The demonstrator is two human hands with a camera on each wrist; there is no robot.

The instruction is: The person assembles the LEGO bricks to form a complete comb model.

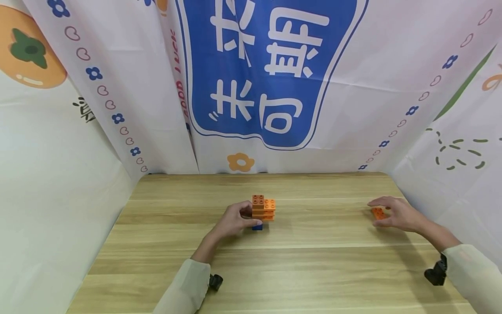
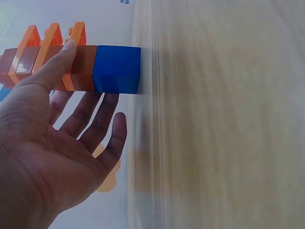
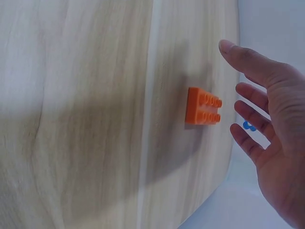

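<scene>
My left hand (image 1: 235,219) grips a stack of toy building blocks (image 1: 258,212), thumb on the near side and fingers behind. In the left wrist view, the stack has a blue block (image 2: 116,69) at its bottom end. Above it, brown blocks (image 2: 84,71) alternate with thin orange bricks (image 2: 78,34) that jut out to one side. Over at the right, my right hand (image 1: 401,214) hovers around a flat orange brick (image 3: 202,107), thumb and fingers spread apart. In the right wrist view this brick lies studs up on the table, with a gap between it and the fingers.
A light wood-grain table (image 1: 313,270) spans the area under both hands. White printed cloth (image 1: 345,131) hangs behind the table's back edge and along both sides. Each wrist carries a small black camera (image 1: 436,272).
</scene>
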